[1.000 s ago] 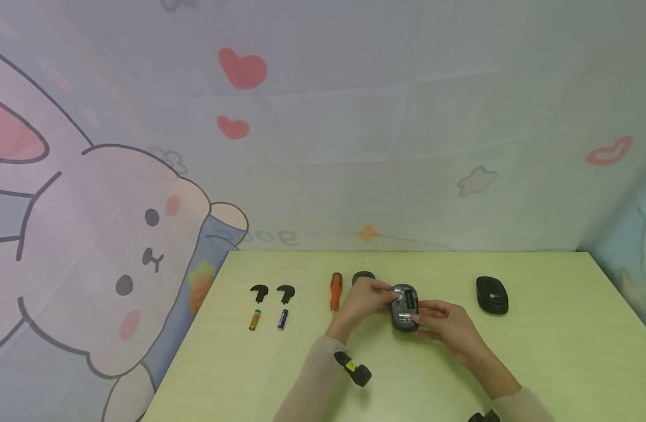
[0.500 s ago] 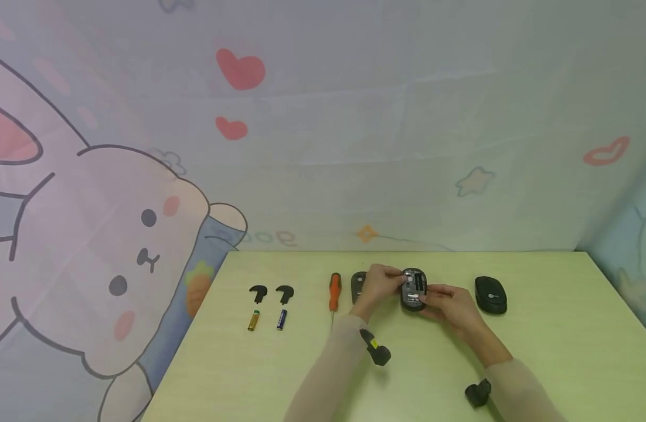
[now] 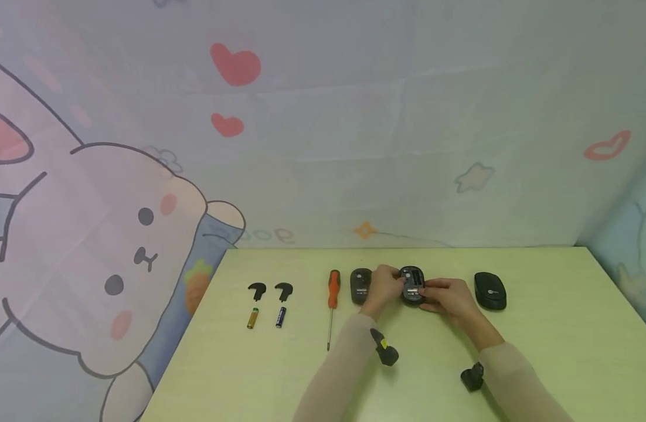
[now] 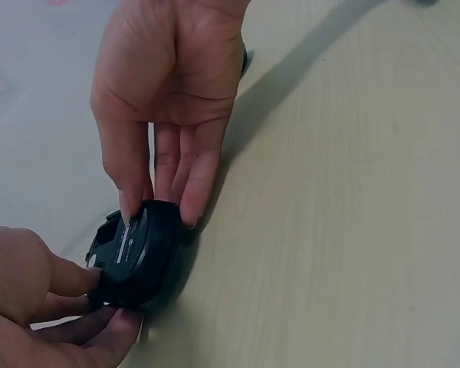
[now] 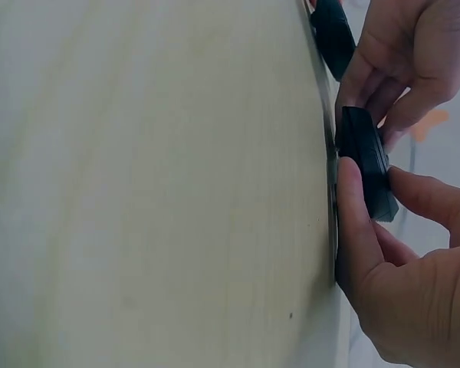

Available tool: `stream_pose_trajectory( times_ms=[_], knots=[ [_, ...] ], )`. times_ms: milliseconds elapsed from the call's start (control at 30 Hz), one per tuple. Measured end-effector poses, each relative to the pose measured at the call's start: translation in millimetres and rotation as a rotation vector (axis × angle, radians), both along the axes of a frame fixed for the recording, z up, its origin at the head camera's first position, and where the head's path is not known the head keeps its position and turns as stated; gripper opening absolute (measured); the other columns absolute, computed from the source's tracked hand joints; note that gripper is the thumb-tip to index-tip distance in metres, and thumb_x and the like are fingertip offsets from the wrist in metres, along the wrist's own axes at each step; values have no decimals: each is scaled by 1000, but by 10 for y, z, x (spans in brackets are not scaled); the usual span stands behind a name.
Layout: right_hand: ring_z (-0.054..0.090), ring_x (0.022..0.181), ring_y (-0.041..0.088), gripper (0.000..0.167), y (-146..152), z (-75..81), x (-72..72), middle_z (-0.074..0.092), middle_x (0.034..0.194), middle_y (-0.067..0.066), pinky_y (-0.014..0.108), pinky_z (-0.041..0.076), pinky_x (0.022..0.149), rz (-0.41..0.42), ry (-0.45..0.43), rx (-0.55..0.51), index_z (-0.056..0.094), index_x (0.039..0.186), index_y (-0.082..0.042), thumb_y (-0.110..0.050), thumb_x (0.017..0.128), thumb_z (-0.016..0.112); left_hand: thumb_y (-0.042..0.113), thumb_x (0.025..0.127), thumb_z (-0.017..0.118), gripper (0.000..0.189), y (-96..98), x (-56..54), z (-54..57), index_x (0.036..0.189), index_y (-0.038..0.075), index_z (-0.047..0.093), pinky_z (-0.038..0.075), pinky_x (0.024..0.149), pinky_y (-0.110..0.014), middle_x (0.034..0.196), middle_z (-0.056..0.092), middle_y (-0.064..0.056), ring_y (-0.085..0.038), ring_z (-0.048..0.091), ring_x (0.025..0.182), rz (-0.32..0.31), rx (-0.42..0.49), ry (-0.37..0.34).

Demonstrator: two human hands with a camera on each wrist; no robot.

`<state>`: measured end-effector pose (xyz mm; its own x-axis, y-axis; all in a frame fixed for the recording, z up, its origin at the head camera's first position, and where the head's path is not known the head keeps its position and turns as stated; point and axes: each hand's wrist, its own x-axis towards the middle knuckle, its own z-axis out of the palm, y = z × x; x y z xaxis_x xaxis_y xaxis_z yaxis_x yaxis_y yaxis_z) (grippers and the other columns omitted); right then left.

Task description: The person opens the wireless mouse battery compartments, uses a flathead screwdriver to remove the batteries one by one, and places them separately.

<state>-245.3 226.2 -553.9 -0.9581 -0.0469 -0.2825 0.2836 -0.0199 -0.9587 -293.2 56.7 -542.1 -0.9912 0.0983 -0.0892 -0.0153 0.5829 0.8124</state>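
Note:
A dark computer mouse (image 3: 412,296) is turned underside up, its battery compartment uncovered and labels showing. My left hand (image 3: 384,288) pinches its left side, thumb on the underside in the left wrist view. On the other side my right hand (image 3: 452,296) grips the mouse's edge between thumb and fingers. The right wrist view shows the mouse edge-on (image 5: 364,165), close above the table. Just left of my left hand lies a second mouse (image 3: 360,287), underside up and partly covered by that hand. Farther right sits a third mouse (image 3: 490,291), top side up.
An orange-handled screwdriver (image 3: 333,289) lies left of the second mouse. Two black curved covers (image 3: 257,291) lie at the left, with a gold battery (image 3: 252,318) and a blue battery (image 3: 281,317) below them. A printed cloth (image 3: 354,146) hangs behind the table (image 3: 544,340).
Both hands have carried the mouse away from me and slightly right, bringing it beside the second mouse. More of the second mouse and the screwdriver's shaft now shows.

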Motion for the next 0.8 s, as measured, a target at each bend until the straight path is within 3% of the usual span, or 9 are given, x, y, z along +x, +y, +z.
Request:
stream_pose_trajectory(
  times_ms=[67,167,300,467,667,800],
  knots=[
    [78,86,13,57,-7,1,-4,61,129,27,30,67,82,-7,-7,13,44,145,23,-3,100,68,11,98,70,27,10,14,8,121,-3,76,64,82,-33,116,79,-16,-20,73,95,-1,-35,3],
    [78,82,11,54,-15,-5,-14,65,123,22,28,67,79,-14,-7,48,48,143,22,-3,99,69,11,99,69,21,18,29,17,112,-2,78,58,66,-27,103,81,-13,-16,68,78,-7,-81,12],
    [78,80,10,51,-31,-9,-23,67,125,27,28,67,77,-15,2,118,53,140,20,-5,99,69,9,97,68,18,10,36,21,103,-4,80,47,55,-23,90,79,-13,-14,59,65,-13,-125,32],
    [76,81,10,49,-36,8,-29,66,130,33,29,67,76,-5,20,207,57,137,18,-8,98,71,10,98,69,23,-5,29,5,112,-5,77,56,64,-26,103,80,-17,-16,65,74,-12,-137,37],
    [71,82,11,48,-23,23,-62,70,116,23,27,67,75,10,8,266,58,136,17,-10,98,71,14,99,68,31,-16,8,4,123,-6,74,65,83,-35,123,76,-21,-24,75,96,-14,-137,33],
    [70,81,11,48,-4,25,-61,72,107,17,27,67,75,18,-3,273,57,134,19,-12,100,70,15,99,67,31,-31,37,39,122,-6,74,63,73,-31,119,77,-21,-22,73,86,-29,-146,68]
  ],
)
